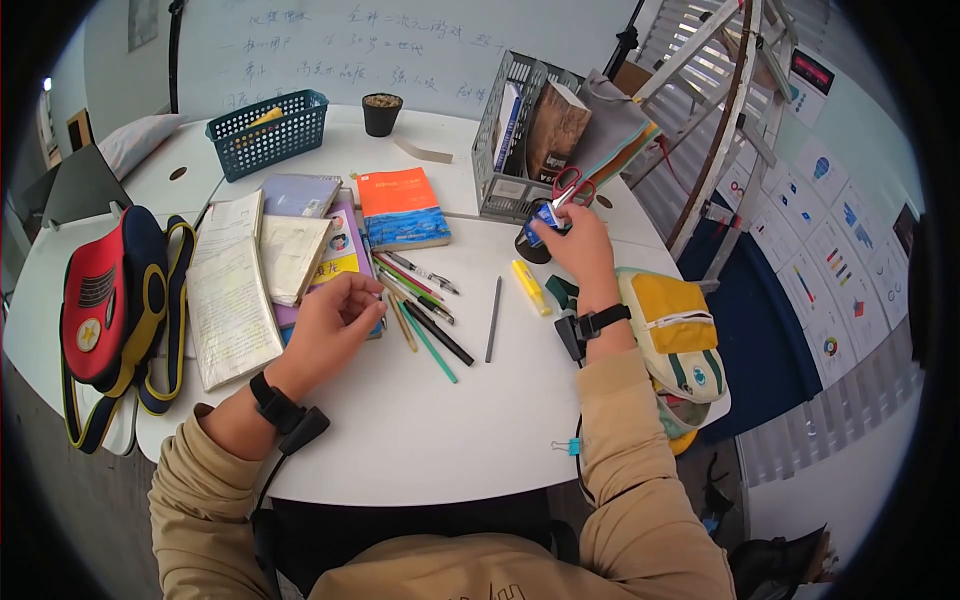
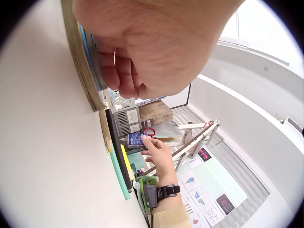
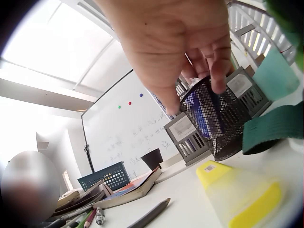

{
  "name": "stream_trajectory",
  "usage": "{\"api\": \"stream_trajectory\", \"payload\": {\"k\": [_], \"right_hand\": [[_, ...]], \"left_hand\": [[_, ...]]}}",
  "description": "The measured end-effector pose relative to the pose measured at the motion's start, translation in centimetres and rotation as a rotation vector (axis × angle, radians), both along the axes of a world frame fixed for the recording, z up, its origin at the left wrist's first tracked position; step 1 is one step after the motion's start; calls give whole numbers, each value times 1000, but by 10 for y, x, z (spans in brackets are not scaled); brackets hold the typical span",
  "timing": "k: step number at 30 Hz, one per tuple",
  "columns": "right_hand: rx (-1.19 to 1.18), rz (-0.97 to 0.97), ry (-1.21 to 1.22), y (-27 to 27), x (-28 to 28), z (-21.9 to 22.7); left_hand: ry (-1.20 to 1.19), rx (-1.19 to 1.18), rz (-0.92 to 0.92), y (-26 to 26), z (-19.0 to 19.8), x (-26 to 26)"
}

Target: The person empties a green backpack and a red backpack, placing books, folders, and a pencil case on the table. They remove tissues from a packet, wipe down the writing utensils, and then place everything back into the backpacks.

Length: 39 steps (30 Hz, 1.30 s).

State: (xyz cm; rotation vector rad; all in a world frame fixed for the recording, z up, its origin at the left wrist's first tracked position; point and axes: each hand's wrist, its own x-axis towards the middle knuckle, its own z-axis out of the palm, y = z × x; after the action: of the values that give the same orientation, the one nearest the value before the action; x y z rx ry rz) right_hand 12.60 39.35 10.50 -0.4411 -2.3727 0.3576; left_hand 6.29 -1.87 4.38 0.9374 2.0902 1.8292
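Note:
My right hand (image 1: 585,250) grips a black mesh pen cup (image 3: 223,126) near its rim, thumb on one side and fingers on the other. Inside it are a blue item (image 3: 199,114) and scissors (image 1: 568,184) with red handles. Close by lie a yellow highlighter (image 1: 529,287) and a grey pencil (image 1: 494,320). My left hand (image 1: 340,315), fingers loosely curled with nothing visible in them, hovers by several pens and pencils (image 1: 425,310) and the edge of the stacked books (image 1: 296,250).
An open notebook (image 1: 232,295) and a red bag (image 1: 105,295) are on the left. Behind stand a teal basket (image 1: 270,140), a potted plant (image 1: 381,118) and a grey file holder (image 1: 500,190) with books. An orange-and-blue book (image 1: 403,208) lies mid-table. A yellow-and-white pencil case (image 1: 675,330) sits right.

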Motion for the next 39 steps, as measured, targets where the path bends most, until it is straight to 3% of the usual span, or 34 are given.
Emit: {"api": "stream_trajectory", "payload": {"k": [3, 9, 15, 18, 21, 24, 27, 30, 36, 39], "right_hand": [[8, 50, 29, 5, -4, -11], [-245, 107, -47, -11, -7, -3], [-336, 451, 24, -15, -24, -24], [-215, 477, 51, -18, -24, -33], [-343, 528, 125, -25, -24, -30], [-345, 272, 194, -16, -25, -24], [-211, 50, -272, -12, -11, -5], [-120, -13, -812, -32, 5, 2], [-294, 7, -913, -32, -8, -10], [-584, 92, -619, -44, 4, -15]], "left_hand": [[-6, 6, -7, 0, 1, 1], [3, 23, -6, 0, 1, 1], [20, 11, -2, 0, -1, 0], [23, 5, 2, 0, -3, -1], [28, -9, 2, 0, -1, -1], [38, -2, 2, 0, -1, -1], [38, 9, 1, 1, -3, -1], [45, 15, 8, 1, -5, -2], [76, 45, 23, 1, -3, -1], [92, 50, 26, 1, -4, -2]]}}
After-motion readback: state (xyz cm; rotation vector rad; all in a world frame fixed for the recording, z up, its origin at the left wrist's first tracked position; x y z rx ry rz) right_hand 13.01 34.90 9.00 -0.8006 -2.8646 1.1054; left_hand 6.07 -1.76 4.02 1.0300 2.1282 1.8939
